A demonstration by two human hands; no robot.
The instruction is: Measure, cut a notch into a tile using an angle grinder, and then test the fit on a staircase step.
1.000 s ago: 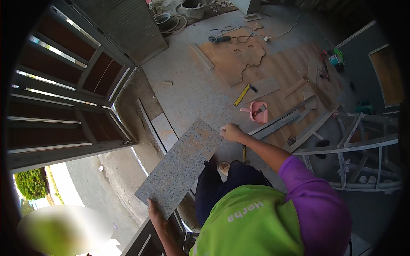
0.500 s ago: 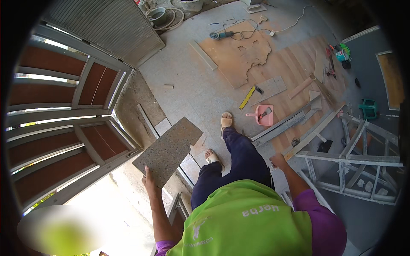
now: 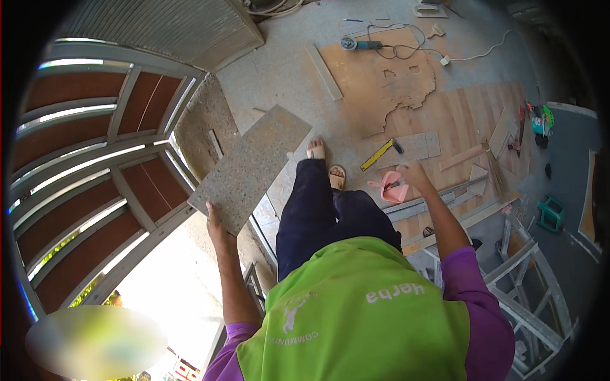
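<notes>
My left hand [image 3: 220,227] grips the lower corner of a grey-brown speckled stone tile [image 3: 254,168], its thumb lying on the top face and the other fingers hidden beneath. The tile is held tilted out to my left, clear of my legs. My right hand [image 3: 414,176] hangs in front of me with its fingers loosely curled and no object visible in them. In the picture it overlaps the edge of a pink dustpan [image 3: 393,190], which has a scraper in it; whether they touch does not show, but the hand looks raised above it.
A yellow-bladed square [image 3: 377,154] lies ahead on the floor. Beyond it are a worn brown board [image 3: 356,89], an angle grinder [image 3: 359,44] with a cable, and a broom [image 3: 494,168]. Metal framing [image 3: 527,317] stands right; a slatted gate [image 3: 95,152] borders the left. A green stool [image 3: 550,213] is farther right.
I have stepped forward, left foot now ahead of the right. The tile has risen in view, still in my left hand. My right hand has swung forward from beside the long strip to over the dustpan.
</notes>
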